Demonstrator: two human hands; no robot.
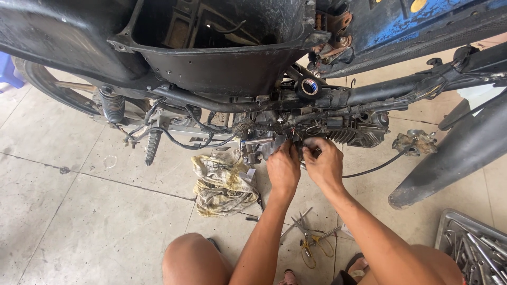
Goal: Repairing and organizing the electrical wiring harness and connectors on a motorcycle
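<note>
Grimy yellowed cloth rag (224,182) lies crumpled on the tiled floor (95,211), just left of the hands. The left hand (283,168) and right hand (324,162) press side by side, fingers curled into the stripped motorcycle's grey finned engine (359,132); what they grip is hidden. A metal tool tray (472,245) sits far right.

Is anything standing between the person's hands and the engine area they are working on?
Nothing visible does. Both the left hand and the right hand already reach the wiring beside the engine; the dirty rag and pliers lie off to the side, on the floor.
</note>
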